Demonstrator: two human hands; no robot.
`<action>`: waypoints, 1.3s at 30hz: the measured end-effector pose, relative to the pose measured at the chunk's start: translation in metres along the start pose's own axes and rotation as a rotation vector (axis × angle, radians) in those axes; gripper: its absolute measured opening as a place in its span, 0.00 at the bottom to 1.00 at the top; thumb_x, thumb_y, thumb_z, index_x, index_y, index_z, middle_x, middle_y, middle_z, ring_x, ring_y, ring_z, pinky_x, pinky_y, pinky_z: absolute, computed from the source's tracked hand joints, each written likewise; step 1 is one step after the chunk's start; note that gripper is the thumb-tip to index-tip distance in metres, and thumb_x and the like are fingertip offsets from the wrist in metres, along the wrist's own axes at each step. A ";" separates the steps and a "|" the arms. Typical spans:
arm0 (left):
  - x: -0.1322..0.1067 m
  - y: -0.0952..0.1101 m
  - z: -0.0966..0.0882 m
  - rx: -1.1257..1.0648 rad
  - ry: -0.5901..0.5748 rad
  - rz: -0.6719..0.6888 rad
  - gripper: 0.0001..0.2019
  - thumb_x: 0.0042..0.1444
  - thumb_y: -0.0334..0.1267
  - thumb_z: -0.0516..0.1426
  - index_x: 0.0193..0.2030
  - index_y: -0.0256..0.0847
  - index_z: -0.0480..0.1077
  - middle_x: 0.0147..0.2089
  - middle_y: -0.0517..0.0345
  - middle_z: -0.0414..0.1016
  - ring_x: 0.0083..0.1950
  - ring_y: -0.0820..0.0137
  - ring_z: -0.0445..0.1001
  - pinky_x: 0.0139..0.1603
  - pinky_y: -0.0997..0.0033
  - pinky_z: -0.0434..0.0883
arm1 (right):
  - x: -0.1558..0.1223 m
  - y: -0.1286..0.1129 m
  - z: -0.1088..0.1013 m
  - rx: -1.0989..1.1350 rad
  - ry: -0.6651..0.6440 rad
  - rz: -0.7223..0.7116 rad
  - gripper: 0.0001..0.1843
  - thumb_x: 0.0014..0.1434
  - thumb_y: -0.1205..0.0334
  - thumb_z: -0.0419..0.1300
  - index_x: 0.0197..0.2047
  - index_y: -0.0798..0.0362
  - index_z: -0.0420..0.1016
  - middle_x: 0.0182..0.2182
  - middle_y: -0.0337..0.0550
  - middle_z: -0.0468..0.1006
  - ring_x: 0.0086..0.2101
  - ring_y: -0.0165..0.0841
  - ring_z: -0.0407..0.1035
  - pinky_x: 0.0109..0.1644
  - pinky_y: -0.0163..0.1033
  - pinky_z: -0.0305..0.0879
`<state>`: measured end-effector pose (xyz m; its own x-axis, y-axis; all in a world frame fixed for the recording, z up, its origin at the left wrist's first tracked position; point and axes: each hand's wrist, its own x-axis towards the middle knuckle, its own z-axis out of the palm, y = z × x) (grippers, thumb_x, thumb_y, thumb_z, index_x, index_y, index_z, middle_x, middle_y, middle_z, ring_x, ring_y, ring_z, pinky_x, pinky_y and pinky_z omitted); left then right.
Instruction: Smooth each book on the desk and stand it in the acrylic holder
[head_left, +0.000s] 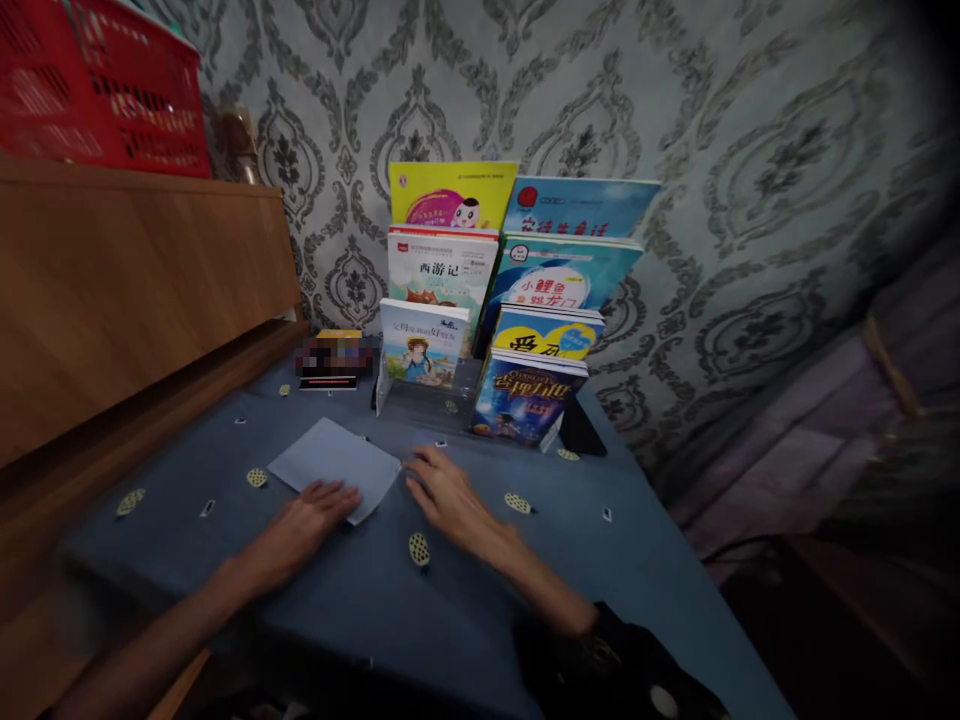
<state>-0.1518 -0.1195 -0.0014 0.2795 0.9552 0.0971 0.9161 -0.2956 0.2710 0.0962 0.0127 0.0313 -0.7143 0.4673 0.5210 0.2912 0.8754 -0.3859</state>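
A pale blue-grey sheet of paper (334,462) lies flat on the blue patterned tablecloth (360,590). My left hand (307,515) rests palm down at the sheet's near corner, fingers stretched out and touching its edge. My right hand (446,490) lies flat on the cloth just right of the sheet, fingers spread toward its right edge. Neither hand holds anything.
A clear tiered rack (427,395) of children's books (525,400) stands at the back of the table against the patterned wall. A small dark box (334,360) sits to its left. A wooden cabinet (112,290) with a red basket (97,90) on top borders the left side.
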 end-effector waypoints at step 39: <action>0.091 0.043 0.034 0.227 0.200 -0.063 0.15 0.67 0.34 0.47 0.55 0.34 0.68 0.59 0.40 0.71 0.60 0.57 0.71 0.60 0.55 0.70 | -0.045 0.016 0.021 -0.284 -0.200 0.291 0.24 0.65 0.60 0.54 0.62 0.59 0.67 0.61 0.60 0.67 0.63 0.48 0.59 0.67 0.55 0.57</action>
<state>-0.0772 -0.0447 -0.0132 0.1783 0.9434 0.2797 0.9769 -0.2037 0.0642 0.1197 0.0028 -0.0145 -0.6778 0.6903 0.2532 0.6411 0.7235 -0.2562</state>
